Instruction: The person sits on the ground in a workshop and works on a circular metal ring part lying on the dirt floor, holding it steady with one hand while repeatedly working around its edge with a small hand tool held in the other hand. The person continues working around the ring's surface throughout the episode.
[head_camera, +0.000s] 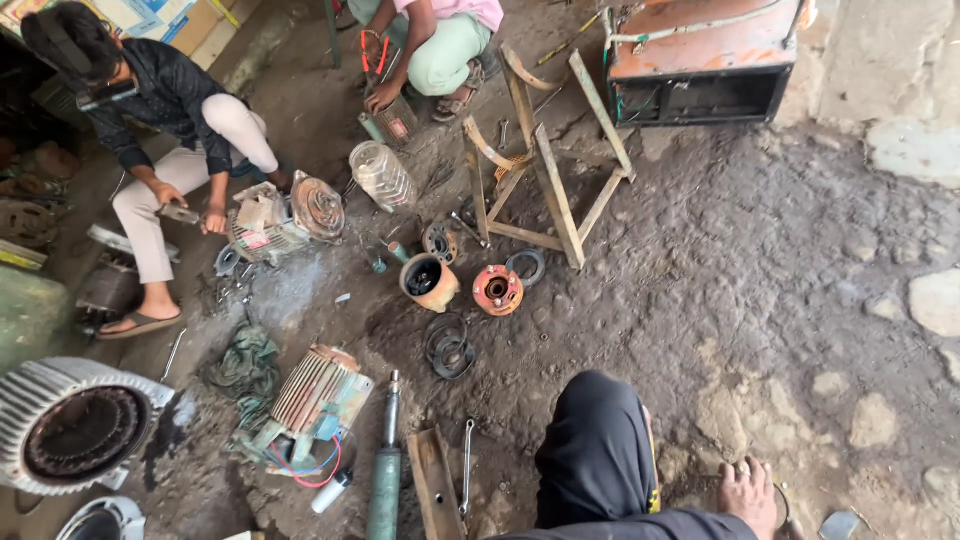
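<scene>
Steel spanner (467, 462) is seen lying on the dirt floor, just left of the wearer's bent knee (598, 440) in black trousers. The left hand and right hand are both out of view, so it cannot be told what is gripped or how far either is open. A bare foot (746, 494) is planted at the lower right.

Just left of the spanner, a rusty angle bar (435, 487) and a green shaft (385, 480) are laid side by side. Beyond them, a finned motor (316, 392) with loose red and blue wires is set near a large ribbed stator (75, 425). Ahead, a black cable coil (448, 348), an orange end cap (498, 290) and an orange housing (430, 282) are scattered.

Judged from this, the green shaft could be rolled by a nudge, and the wires or coil could be snagged by a foot. The bare foot could be hurt on loose metal.

Further off, 2 co-workers are crouched: 1 at the upper left over a small motor (272, 222), 1 at the top. A tipped wooden frame (545, 175) and an orange box (700, 60) close the far side.

Open room is left only to the right, where rough, stony ground (820, 300) is found.
</scene>
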